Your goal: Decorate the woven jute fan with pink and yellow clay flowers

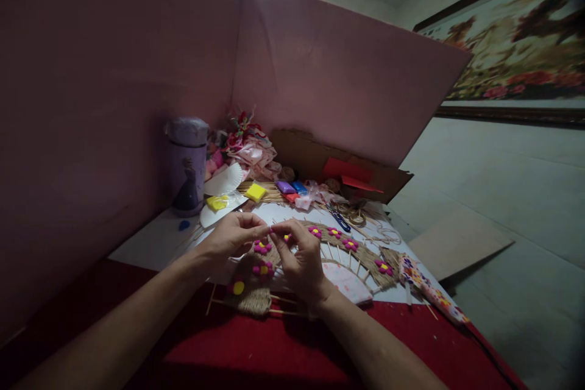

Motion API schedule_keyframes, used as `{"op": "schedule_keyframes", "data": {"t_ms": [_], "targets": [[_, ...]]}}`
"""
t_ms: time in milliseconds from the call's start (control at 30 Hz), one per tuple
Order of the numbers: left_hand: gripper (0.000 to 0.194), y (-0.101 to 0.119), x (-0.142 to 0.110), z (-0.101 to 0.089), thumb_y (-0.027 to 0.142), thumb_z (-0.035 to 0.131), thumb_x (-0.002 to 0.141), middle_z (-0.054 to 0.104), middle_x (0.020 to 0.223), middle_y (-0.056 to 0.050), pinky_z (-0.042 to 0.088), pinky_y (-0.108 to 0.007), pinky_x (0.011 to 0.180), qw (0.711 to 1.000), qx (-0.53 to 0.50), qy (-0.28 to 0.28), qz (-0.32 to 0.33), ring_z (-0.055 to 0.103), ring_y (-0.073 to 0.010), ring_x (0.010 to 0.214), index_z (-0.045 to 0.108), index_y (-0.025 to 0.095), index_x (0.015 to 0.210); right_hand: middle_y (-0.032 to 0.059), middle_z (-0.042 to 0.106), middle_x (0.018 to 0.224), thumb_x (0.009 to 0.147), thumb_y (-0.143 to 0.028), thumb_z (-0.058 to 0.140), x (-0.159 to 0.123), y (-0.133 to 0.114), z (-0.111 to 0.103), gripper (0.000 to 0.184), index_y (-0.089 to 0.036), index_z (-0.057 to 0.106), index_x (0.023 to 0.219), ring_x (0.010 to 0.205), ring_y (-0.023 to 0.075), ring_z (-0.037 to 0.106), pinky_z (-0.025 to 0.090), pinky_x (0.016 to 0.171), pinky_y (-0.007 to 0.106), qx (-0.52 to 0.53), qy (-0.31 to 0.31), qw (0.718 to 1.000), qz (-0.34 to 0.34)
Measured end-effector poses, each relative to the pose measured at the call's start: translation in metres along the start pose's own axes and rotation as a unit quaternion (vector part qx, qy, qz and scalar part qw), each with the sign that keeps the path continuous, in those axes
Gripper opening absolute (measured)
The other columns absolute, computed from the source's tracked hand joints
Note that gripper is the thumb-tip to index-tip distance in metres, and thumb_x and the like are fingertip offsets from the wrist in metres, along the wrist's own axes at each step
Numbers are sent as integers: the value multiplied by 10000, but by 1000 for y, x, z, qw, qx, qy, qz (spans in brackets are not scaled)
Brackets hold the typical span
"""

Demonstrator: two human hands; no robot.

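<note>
My left hand (235, 235) and my right hand (302, 261) meet fingertip to fingertip over the table. Between their pinched fingers shows a tiny speck of magenta clay (271, 230), mostly hidden. Below them lies a fan-shaped piece woven of twine (256, 300) over thin sticks, with a pale printed cloth (343, 280) at its inner part. Magenta flowers with yellow centres, such as one flower (350, 245), dot the woven band. Near its left end sits a plain yellow disc (238, 287) with no clear petals round it. My right hand covers part of the fan.
Behind are yellow clay (256, 192), purple clay (286, 187), blue-handled scissors (340, 220) and twine. A lilac tumbler (188, 164) stands left, by a pink panel (338, 67). A flower-covered strip (432, 289) lies at the right edge; red cloth (256, 353) covers the front.
</note>
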State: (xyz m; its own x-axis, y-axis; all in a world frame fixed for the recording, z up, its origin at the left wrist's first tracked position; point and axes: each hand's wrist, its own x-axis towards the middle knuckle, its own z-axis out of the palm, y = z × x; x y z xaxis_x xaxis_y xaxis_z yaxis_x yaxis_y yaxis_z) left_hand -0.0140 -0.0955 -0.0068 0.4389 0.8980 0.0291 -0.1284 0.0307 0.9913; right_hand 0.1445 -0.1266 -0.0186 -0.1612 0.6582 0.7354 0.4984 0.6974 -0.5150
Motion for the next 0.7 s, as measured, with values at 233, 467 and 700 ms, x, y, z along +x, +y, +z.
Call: {"op": "schedule_keyframes", "data": {"t_ms": [233, 467, 700], "targets": [[239, 2, 0, 1, 357, 669, 677, 439, 444, 63, 161, -171, 363, 998, 55, 17, 30, 283, -24, 352, 625, 124, 698, 29, 590, 790, 821, -186, 536, 0, 0, 0, 99, -188, 580, 910, 705, 148, 534, 426, 635, 274, -4, -4, 1000, 4], [168, 3, 1, 7, 284, 656, 669, 486, 479, 49, 215, -159, 359, 995, 61, 55, 50, 345, -30, 368, 599, 127, 647, 15, 567, 735, 804, -167, 532, 1, -1, 0, 53, -178, 582, 793, 658, 132, 519, 429, 608, 258, 19, -3, 999, 40], [138, 3, 4, -3, 179, 616, 640, 553, 536, 37, 121, -160, 307, 991, -75, 97, 51, 230, -5, 301, 598, 137, 770, 19, 579, 748, 827, -228, 525, -1, 7, 2, 85, -176, 585, 855, 633, 121, 537, 455, 576, 250, 91, 14, 993, 79]]}}
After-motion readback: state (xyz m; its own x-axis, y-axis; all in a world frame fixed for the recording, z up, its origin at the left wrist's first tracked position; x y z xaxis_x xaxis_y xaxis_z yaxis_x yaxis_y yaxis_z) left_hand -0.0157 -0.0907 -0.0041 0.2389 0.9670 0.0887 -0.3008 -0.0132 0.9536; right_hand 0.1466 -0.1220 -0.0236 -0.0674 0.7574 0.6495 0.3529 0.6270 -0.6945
